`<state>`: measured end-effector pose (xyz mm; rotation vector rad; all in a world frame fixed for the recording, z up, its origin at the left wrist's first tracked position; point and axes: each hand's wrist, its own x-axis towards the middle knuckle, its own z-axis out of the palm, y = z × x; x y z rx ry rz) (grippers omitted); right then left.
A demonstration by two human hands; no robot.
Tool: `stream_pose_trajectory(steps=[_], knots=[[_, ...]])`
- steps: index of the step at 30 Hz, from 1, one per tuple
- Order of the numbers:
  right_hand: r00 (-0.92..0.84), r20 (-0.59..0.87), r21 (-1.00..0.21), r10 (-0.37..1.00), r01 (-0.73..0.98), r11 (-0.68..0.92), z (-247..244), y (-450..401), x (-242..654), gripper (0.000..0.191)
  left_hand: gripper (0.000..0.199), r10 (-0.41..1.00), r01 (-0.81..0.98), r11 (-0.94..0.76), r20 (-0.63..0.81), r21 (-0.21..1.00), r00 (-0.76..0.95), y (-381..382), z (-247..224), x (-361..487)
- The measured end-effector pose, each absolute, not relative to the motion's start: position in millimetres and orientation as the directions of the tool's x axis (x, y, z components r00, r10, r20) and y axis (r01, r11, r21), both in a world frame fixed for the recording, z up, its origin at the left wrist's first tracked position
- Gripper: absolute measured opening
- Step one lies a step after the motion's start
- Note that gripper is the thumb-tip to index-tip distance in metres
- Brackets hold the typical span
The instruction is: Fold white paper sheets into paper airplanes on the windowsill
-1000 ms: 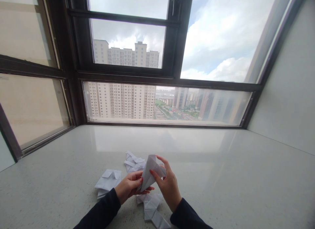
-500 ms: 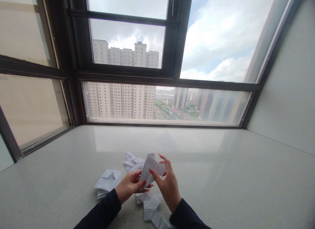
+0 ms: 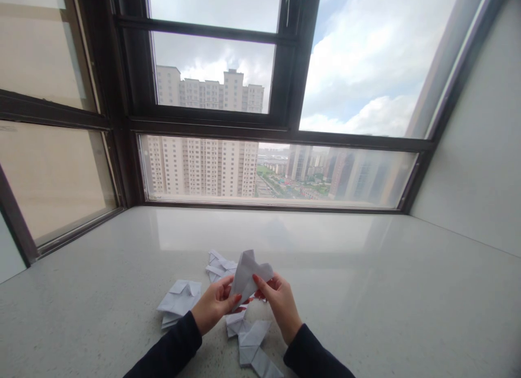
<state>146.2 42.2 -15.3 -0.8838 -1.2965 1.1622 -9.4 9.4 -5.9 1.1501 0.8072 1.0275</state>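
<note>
A folded sheet of white paper point(image 3: 245, 275) is held up above the sill between both hands. My left hand point(image 3: 214, 305) pinches its lower left edge, thumb in front and fingers behind. My right hand point(image 3: 280, 302) grips the right side, with the thumb pressed on the front face and the other fingers partly hidden behind the paper. Folded white paper pieces point(image 3: 253, 340) lie just below the hands. Another small pile of folded paper point(image 3: 179, 302) sits left of my left hand, and more folded paper point(image 3: 220, 265) lies behind it, partly covered by the held sheet.
All of this is on a pale speckled stone sill point(image 3: 366, 291). Dark window frames point(image 3: 277, 134) rise at the back and left, with a white wall point(image 3: 480, 166) on the right. Tall buildings show through the glass.
My right hand's fingers have moved from the paper's upper right edge to lower behind it, with the thumb now pressing its face. The left hand keeps its hold.
</note>
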Motion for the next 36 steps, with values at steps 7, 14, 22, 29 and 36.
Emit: stream_pose_trajectory(steps=[7, 14, 22, 29, 36], knots=[[-0.03, 0.262, -0.96, 0.964, -0.112, 0.258, -14.8, 41.5, 148.6, 0.034, 0.049, 0.942, -0.315, 0.136, -0.024, 0.939, 0.334, 9.5, -9.4, -8.1], [0.082, 0.32, -0.941, 0.944, -0.087, 0.327, -14.3, 42.6, 150.1, 0.033, 0.045, 0.954, -0.381, 0.177, -0.062, 0.908, 0.294, 7.0, -7.6, -6.6], [0.242, 0.361, -0.924, 0.901, -0.042, 0.381, -10.6, 44.9, 156.9, 0.032, 0.051, 0.978, -0.437, 0.13, -0.042, 0.89, 0.206, 12.1, -14.6, -9.5], [0.07, 0.323, -0.931, 0.944, -0.155, 0.331, -7.7, 36.1, 147.5, 0.032, 0.048, 0.975, -0.447, 0.15, -0.057, 0.882, 0.215, 9.8, -12.9, -4.9], [0.021, 0.313, -0.926, 0.949, -0.217, 0.31, -8.1, 33.8, 144.5, 0.028, 0.051, 0.945, -0.552, 0.225, -0.042, 0.803, 0.324, 4.2, -7.3, -1.0]])
